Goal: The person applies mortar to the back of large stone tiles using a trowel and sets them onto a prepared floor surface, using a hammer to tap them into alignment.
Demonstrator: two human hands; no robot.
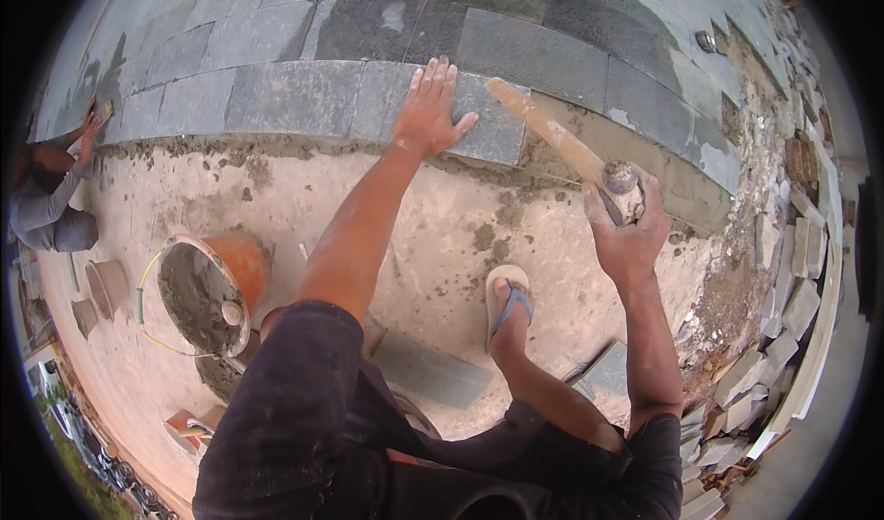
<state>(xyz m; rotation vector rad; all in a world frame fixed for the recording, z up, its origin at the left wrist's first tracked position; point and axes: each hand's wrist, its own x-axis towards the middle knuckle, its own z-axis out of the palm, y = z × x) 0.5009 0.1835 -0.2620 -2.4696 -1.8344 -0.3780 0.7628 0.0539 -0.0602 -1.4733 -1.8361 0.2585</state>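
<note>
My left hand (429,110) lies flat on a grey stone tile (483,124) at the edge of the laid rows, thumb apart from the fingers. In my right hand (631,230) is a mortar-smeared hammer (552,133), gripped around its head. Its tan wooden handle points up and left, and the rounded end is over the right part of that tile. I cannot tell whether it touches. Right of the tile, wet mortar (649,156) forms a bare strip beside the laid stones. A thin string (562,179) runs along the strip's near side.
An orange bucket (241,264) of mortar stands at left, with a smaller brown bucket (107,285) farther off. Loose slate tiles (433,370) lie by my legs. Broken stone pieces (801,308) are piled at right. Another person (55,198) crouches at far left, hands on the paving.
</note>
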